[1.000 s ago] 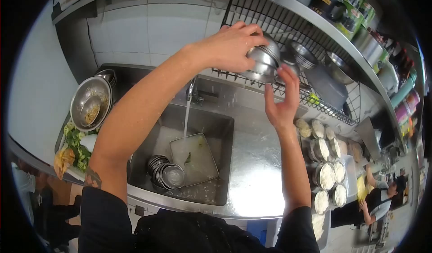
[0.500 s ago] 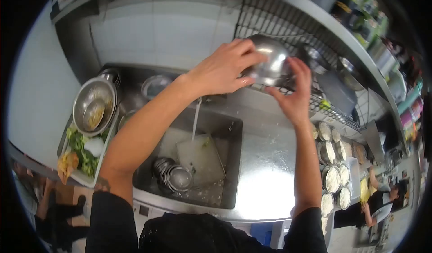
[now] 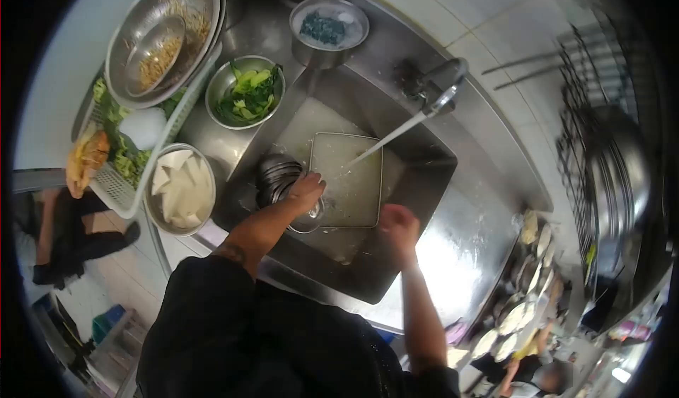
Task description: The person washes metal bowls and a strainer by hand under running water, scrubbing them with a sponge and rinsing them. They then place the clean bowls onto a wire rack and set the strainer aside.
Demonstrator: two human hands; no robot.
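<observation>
At the far left a slotted basket (image 3: 106,179) holds leafy vegetables where they can drain. A bowl of white cubes (image 3: 180,189) and a bowl of greens (image 3: 247,94) sit on the counter just beside the sink (image 3: 424,186), kept out of the wet. Inside it, the stack of small steel bowls (image 3: 276,175) lies nested against the left wall, within easy reach; the left hand (image 3: 305,189) closes over the nearest one, I think. A flat tray (image 3: 350,179) lies under the tap (image 3: 438,87), catching the stream. The right hand (image 3: 397,228) hovers curled at the tray's near edge; whether it holds anything I cannot tell. A wire rack (image 3: 601,164) on the right wall is blurred, and no writing anywhere is legible.
</observation>
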